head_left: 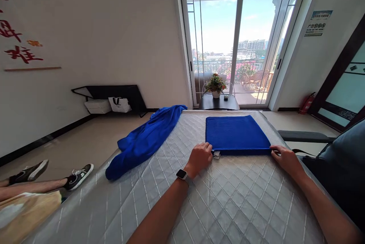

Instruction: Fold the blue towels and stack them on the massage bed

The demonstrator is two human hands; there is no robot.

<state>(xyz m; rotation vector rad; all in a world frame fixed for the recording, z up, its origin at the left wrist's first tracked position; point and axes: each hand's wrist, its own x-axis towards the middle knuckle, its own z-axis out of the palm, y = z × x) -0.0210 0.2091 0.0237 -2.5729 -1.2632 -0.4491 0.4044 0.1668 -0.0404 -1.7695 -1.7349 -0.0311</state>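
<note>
A folded blue towel lies flat on the grey quilted mattress, a small white tag at its near left corner. My left hand, a watch on its wrist, has its fingers curled and pinches that near left corner. My right hand grips the towel's near right corner, fingers closed on the edge. A second blue towel lies crumpled and unfolded to the left, draped over the mattress edge.
Another person's legs in dark sneakers stretch across the floor at the left. A small dark table with a flower pot stands beyond the mattress before the glass balcony doors. A dark chair is at the right.
</note>
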